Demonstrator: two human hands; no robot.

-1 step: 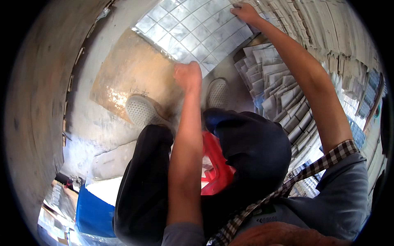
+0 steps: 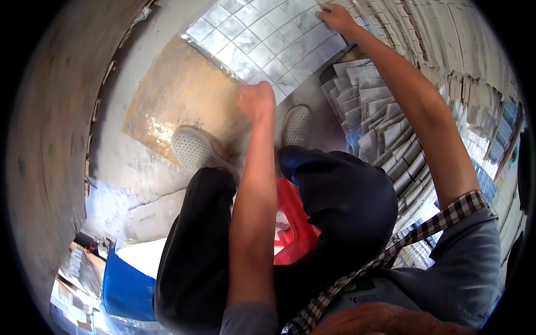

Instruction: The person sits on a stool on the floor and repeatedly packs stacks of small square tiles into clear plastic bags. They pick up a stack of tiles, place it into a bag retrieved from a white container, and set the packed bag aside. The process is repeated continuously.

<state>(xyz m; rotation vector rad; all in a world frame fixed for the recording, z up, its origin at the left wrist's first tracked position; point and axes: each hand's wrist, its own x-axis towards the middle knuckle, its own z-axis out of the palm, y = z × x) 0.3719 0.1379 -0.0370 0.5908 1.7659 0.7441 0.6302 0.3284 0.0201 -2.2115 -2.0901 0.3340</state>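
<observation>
A sheet of square marbled white-grey mosaic tiles lies at the far middle, its top cut off by the picture's edge. My left hand is closed at the sheet's near left edge, close to the near corner. Farther off, my right hand pinches the sheet's right edge, with my arm reaching across from the right. The fingertips of my left hand are mostly hidden by the hand itself. Beneath the sheet's left side is a worn brown board on the floor.
Loose overlapping tile sheets are heaped right of my feet, beside tall stacks of more sheets. A red plastic stool is under me. At lower left stands a blue bin. A wooden panel rises along the left.
</observation>
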